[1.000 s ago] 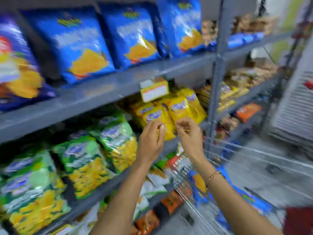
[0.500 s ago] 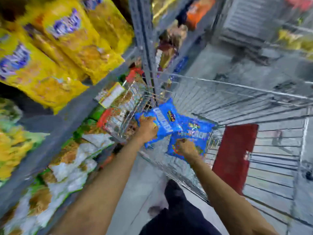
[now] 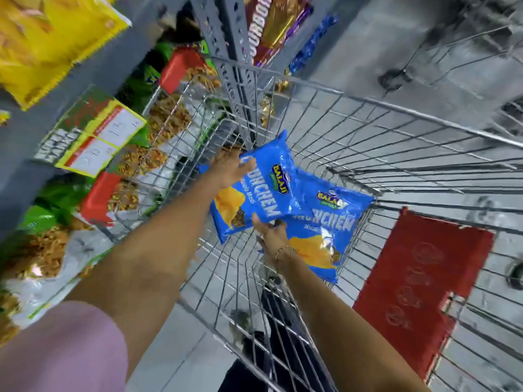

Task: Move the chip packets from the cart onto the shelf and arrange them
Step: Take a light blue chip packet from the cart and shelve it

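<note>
1. While the view looks straight down, the biggest thing is the grey metal shelf unit (image 3: 27, 128) along the left side, stacked with yellow crimped-edge snack bags (image 3: 48, 41) up top and green-and-white bags of fried noodle snacks (image 3: 42, 250) lower down.
2. Next is the silver wire shopping cart (image 3: 368, 131), parked right against the shelf, with a red plastic flap (image 3: 418, 290) on its near right side.
3. Inside the cart are two blue foil chip packets. The upper blue chip packet (image 3: 263, 190) sits tilted, lifted off the cart floor, overlapping the lower blue chip packet (image 3: 325, 230), which lies further right, toward the cart's right-hand wire wall.
4. A yellow-and-red price tag (image 3: 102, 140) hangs off the shelf edge, just left of the cart rim.
5. The left hand (image 3: 230, 168) is laid on the upper packet's top-left part, fingers spread and wrapped over its edge, so it's gripping that one.
6. The right hand (image 3: 271, 233) pinches the same packet's bottom edge, thumb on top. A thin bracelet (image 3: 278, 251) is on that wrist.
</note>
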The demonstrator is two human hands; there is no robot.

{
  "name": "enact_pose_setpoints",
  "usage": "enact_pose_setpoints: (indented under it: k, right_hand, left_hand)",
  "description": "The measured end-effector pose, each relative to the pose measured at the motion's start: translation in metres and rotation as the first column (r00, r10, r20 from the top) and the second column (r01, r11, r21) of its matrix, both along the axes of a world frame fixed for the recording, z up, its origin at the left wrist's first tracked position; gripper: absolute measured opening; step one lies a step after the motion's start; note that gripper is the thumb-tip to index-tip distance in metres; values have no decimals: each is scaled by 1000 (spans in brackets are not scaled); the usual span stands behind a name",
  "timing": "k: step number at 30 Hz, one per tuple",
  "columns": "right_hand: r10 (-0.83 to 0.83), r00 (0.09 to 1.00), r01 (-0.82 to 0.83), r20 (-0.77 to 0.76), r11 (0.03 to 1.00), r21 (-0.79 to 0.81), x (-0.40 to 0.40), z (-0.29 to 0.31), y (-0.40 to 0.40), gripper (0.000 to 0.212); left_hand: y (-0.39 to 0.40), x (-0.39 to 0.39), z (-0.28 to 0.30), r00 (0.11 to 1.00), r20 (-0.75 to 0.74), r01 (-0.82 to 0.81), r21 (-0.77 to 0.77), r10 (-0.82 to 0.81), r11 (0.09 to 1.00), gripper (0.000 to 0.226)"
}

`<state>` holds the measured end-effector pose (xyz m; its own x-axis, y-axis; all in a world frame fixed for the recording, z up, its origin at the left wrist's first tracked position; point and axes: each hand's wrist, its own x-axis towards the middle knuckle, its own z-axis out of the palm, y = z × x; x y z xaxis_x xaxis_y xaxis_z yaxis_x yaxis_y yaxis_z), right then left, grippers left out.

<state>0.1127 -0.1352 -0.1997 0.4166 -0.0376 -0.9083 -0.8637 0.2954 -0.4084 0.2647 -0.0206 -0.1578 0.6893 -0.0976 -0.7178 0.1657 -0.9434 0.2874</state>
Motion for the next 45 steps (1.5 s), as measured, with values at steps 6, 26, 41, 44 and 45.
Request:
enact_pose_setpoints:
  k: [6,26,41,44,45]
  right_hand:
    - [-163,984,158,65,984,78,4,-2,6,46]
    - [137,818,-18,559,977,-213,0,121,-74,21]
    - [108,180,-148,978,986,-82,22,460,-10,32]
    - [59,80,-232,995,972,-39,17,521,24,34]
    - [53,46,-264,998,964,-39,16,541,37,34]
  left_hand:
    - [16,9,-20,999,-28,20,-59,-21,998,70]
    - [32,-56,134,943,-50,-302,-543,329,783,7]
    - [108,-181,473,546,362,-197,-821,756,535,38]
    - [131,-214,527,432,444,-113,-837,785,536,34]
    - [142,-223,543,392,461,-96,-840,796,534,32]
